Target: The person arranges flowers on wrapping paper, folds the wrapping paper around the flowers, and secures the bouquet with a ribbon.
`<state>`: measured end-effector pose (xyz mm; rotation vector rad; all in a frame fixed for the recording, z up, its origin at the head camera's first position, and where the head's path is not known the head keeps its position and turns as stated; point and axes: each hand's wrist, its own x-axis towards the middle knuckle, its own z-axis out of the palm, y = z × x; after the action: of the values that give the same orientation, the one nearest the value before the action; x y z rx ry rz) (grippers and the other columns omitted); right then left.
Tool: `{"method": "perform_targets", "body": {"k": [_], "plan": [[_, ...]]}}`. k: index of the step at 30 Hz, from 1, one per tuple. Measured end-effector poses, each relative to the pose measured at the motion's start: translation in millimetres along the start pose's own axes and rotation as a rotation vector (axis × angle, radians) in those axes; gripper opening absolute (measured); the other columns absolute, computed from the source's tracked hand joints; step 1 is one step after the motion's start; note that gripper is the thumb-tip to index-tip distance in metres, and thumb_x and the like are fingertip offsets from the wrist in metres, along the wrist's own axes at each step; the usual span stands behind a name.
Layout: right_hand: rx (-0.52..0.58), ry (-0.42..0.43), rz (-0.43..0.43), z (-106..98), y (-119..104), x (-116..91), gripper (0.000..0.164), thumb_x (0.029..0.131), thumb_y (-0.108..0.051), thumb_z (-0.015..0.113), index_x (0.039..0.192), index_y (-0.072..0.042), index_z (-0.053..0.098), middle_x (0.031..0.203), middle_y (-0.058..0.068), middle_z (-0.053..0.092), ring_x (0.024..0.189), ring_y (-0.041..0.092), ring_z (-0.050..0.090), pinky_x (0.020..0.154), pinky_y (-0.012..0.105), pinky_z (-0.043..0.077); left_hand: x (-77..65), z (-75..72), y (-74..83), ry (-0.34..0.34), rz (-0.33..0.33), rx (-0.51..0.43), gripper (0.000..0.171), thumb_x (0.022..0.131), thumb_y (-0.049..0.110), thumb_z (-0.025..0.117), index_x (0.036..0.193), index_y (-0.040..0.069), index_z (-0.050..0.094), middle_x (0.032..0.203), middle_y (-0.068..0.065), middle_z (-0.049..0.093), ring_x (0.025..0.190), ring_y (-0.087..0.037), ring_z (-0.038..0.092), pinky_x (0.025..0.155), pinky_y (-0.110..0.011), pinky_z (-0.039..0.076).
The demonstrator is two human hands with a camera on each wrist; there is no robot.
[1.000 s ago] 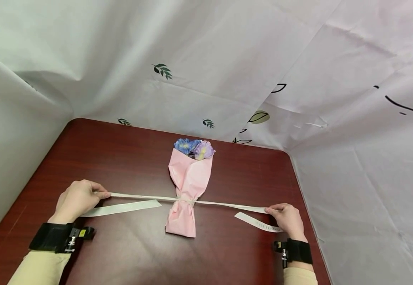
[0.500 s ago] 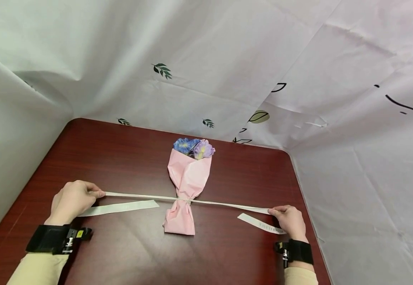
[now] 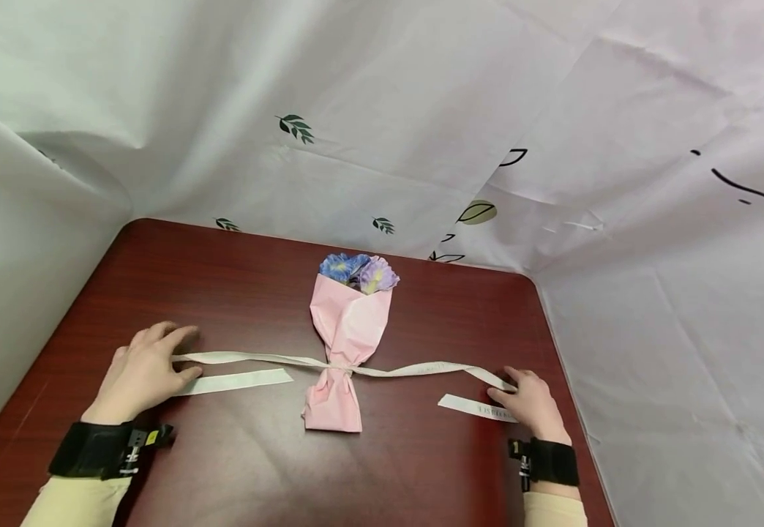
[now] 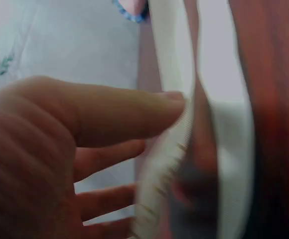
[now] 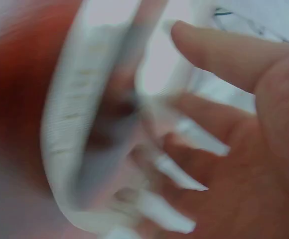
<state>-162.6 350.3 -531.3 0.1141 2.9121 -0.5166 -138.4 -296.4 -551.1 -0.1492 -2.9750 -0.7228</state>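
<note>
A bouquet in pink wrapping paper [image 3: 358, 315] lies at the middle of the table, with a blue flower [image 3: 337, 268] and a purple flower [image 3: 377, 274] showing at its top. Around its gathered waist runs a cream ribbon [image 3: 250, 357], whose two ends stretch loosely out to both sides. My left hand [image 3: 141, 375] is at the left end, thumb and fingers apart; in the left wrist view the thumb lies against the ribbon. At the right end my right hand [image 3: 532, 402] has its thumb and fingers spread, with the blurred ribbon [image 5: 74, 104] beside them.
The left ribbon tail [image 3: 244, 381] and the lettered right tail [image 3: 474, 407] double back toward the bouquet. White cloth [image 3: 388, 110] with leaf prints hangs behind and beside the dark red table [image 3: 237, 285].
Both hands have loosened their pinch on the ribbon and spread their fingers. The ribbon, taut and straight before, now sags in slack waves. The bouquet has barely shifted.
</note>
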Motion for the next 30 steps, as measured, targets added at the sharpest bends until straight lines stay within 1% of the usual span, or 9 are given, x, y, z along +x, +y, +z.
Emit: {"method": "perform_targets", "body": {"k": [2, 5, 8, 11, 15, 20, 24, 28, 30], "plan": [[-0.039, 0.057, -0.074, 1, -21, 3, 0.071, 0.100, -0.031, 0.082, 0.156, 0.005, 0.058, 0.155, 0.038, 0.054, 0.148, 0.065, 0.042, 0.106, 0.083, 0.043, 7.4, 4.1, 12.2, 0.079, 0.095, -0.030, 0.073, 0.081, 0.018, 0.096, 0.145, 0.000, 0.065, 0.148, -0.035, 0.053, 0.138, -0.064, 0.044, 0.098, -0.083, 0.038], [-0.018, 0.154, -0.279, 18, -65, 11, 0.064, 0.096, -0.026, 0.086, 0.151, 0.000, 0.065, 0.151, 0.031, 0.061, 0.152, 0.063, 0.039, 0.113, 0.081, 0.039, 23.6, 20.4, 45.5, 0.152, 0.253, -0.116, 0.068, 0.082, 0.012, 0.095, 0.143, -0.001, 0.068, 0.147, -0.031, 0.061, 0.144, -0.063, 0.046, 0.109, -0.080, 0.040], [0.023, 0.119, -0.546, 44, -111, 21, 0.046, 0.095, -0.022, 0.089, 0.136, -0.006, 0.077, 0.143, 0.021, 0.070, 0.153, 0.058, 0.044, 0.121, 0.073, 0.038, 38.2, 46.0, 82.2, 0.070, 0.358, -0.196, 0.059, 0.088, 0.011, 0.092, 0.142, -0.002, 0.070, 0.141, -0.025, 0.070, 0.146, -0.057, 0.051, 0.116, -0.073, 0.042], [0.032, 0.023, -0.701, 66, -142, 26, 0.024, 0.097, -0.022, 0.088, 0.118, -0.012, 0.082, 0.127, 0.011, 0.078, 0.148, 0.049, 0.054, 0.121, 0.064, 0.043, 44.8, 68.4, 104.4, -0.048, 0.388, -0.216, 0.053, 0.094, 0.012, 0.089, 0.142, 0.000, 0.072, 0.136, -0.019, 0.075, 0.140, -0.049, 0.061, 0.114, -0.066, 0.048], [0.040, -0.008, -0.694, 76, -152, 25, 0.007, 0.103, -0.025, 0.083, 0.103, -0.020, 0.079, 0.099, -0.005, 0.078, 0.108, 0.022, 0.074, 0.098, 0.044, 0.059, 45.8, 78.7, 105.7, -0.101, 0.376, -0.276, 0.035, 0.097, 0.013, 0.087, 0.130, 0.006, 0.079, 0.112, -0.004, 0.080, 0.104, -0.024, 0.075, 0.093, -0.047, 0.060], [0.149, -0.018, -0.583, 65, -141, 22, 0.006, 0.108, -0.032, 0.077, 0.107, -0.026, 0.077, 0.081, -0.014, 0.066, 0.071, 0.004, 0.056, 0.071, 0.031, 0.049, 47.2, 60.1, 86.5, -0.219, 0.317, -0.492, 0.032, 0.098, 0.012, 0.087, 0.129, 0.007, 0.078, 0.079, 0.013, 0.067, 0.061, -0.003, 0.056, 0.062, -0.027, 0.048], [0.234, -0.080, -0.549, 51, -128, 21, 0.010, 0.108, -0.035, 0.077, 0.109, -0.026, 0.077, 0.071, -0.014, 0.051, 0.063, 0.003, 0.045, 0.065, 0.028, 0.042, 47.0, 39.3, 71.2, -0.363, 0.305, -0.579, 0.036, 0.101, 0.014, 0.085, 0.133, 0.003, 0.073, 0.080, 0.011, 0.070, 0.059, -0.004, 0.055, 0.058, -0.026, 0.046], [0.242, -0.148, -0.531, 41, -117, 17, 0.011, 0.107, -0.037, 0.078, 0.105, -0.026, 0.080, 0.067, -0.016, 0.048, 0.060, 0.002, 0.042, 0.063, 0.026, 0.040, 43.3, 23.9, 59.6, -0.485, 0.257, -0.542, 0.014, 0.106, 0.019, 0.079, 0.113, 0.007, 0.078, 0.074, 0.007, 0.071, 0.056, -0.005, 0.056, 0.055, -0.025, 0.048], [0.230, -0.169, -0.529, 37, -114, 16, 0.011, 0.106, -0.037, 0.079, 0.103, -0.026, 0.081, 0.067, -0.017, 0.050, 0.061, 0.002, 0.042, 0.063, 0.026, 0.040, 41.2, 16.0, 56.1, -0.504, 0.252, -0.492, 0.012, 0.108, 0.022, 0.078, 0.101, 0.012, 0.078, 0.068, 0.010, 0.064, 0.054, -0.004, 0.052, 0.055, -0.025, 0.046]]}}
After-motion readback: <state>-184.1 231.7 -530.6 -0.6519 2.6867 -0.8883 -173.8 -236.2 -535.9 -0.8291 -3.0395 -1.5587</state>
